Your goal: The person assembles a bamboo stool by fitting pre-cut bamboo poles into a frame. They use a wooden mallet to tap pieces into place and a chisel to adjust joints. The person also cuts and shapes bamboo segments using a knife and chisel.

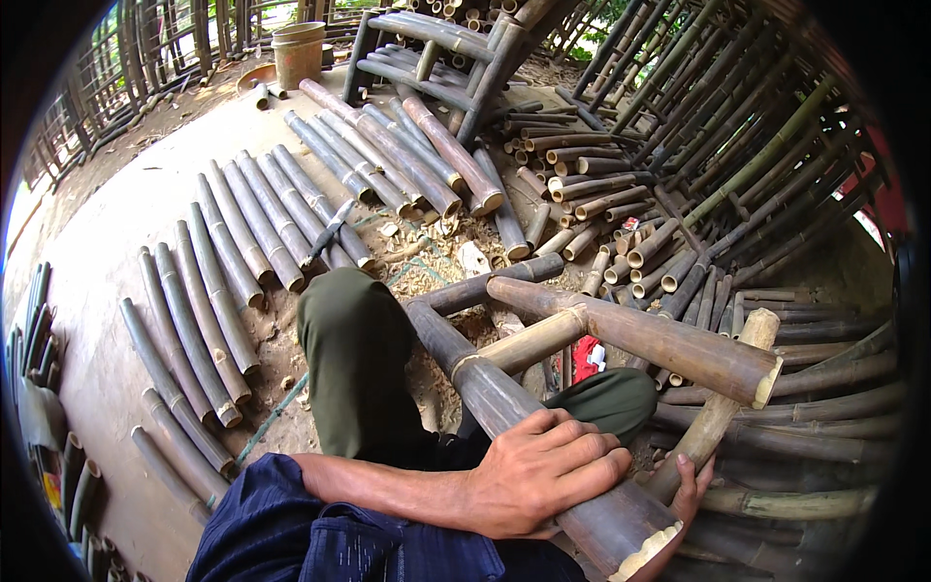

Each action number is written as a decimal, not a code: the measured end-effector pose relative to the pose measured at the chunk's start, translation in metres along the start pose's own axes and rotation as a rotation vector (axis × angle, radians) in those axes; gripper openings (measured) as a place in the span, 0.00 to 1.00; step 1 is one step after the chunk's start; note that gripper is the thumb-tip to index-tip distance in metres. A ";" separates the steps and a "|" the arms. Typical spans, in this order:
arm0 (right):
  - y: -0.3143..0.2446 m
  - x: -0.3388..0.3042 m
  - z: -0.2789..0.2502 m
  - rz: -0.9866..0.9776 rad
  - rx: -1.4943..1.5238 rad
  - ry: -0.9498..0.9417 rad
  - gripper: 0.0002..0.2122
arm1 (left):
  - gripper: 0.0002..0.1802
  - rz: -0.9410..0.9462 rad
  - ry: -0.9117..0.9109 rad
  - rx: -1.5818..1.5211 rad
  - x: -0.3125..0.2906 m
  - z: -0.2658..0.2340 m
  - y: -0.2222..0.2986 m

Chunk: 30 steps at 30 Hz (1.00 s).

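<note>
A frame of dark bamboo poles (pixel 495 393), joined by a paler crosspiece (pixel 533 339), lies across my lap. My left hand (pixel 548 475) is wrapped over the near pole, close to its pale cut end. Lower right, my right hand (pixel 690 490) grips a pale brown wooden stick (pixel 713 427); most of its fingers are hidden. The stick slants up past the cut end of the frame's other pole (pixel 669 344), which covers part of it. Whether they touch, I cannot tell.
Cut bamboo poles (pixel 228 233) lie in rows on the ground at left. Short bamboo pieces (pixel 592 184) are piled at right, below leaning bamboo frames (pixel 718 126). A dark tool (pixel 332 231) rests on the poles. Shavings (pixel 436 262) litter the ground; a bucket (pixel 298 56) stands behind.
</note>
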State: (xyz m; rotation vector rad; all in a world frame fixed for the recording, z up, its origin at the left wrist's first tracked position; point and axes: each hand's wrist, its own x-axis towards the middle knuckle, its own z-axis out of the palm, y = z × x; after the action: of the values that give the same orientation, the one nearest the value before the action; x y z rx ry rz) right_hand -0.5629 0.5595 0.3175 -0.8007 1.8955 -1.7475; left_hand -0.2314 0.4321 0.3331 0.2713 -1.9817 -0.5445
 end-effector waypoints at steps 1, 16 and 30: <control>-0.001 0.000 0.000 0.000 -0.003 0.011 0.42 | 0.49 -0.003 0.002 -0.010 0.003 0.001 -0.001; -0.091 0.026 -0.062 -0.507 -0.077 0.275 0.39 | 0.30 -0.026 0.047 -0.034 0.023 0.012 -0.002; -0.143 0.016 -0.092 -0.677 -0.207 0.476 0.48 | 0.39 -0.045 -0.028 -0.080 0.016 0.020 -0.012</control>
State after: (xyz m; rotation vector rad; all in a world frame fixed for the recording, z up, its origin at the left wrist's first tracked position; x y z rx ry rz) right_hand -0.6188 0.6121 0.4697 -1.3136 2.3155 -2.3235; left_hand -0.2573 0.4198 0.3321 0.2610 -1.9796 -0.6581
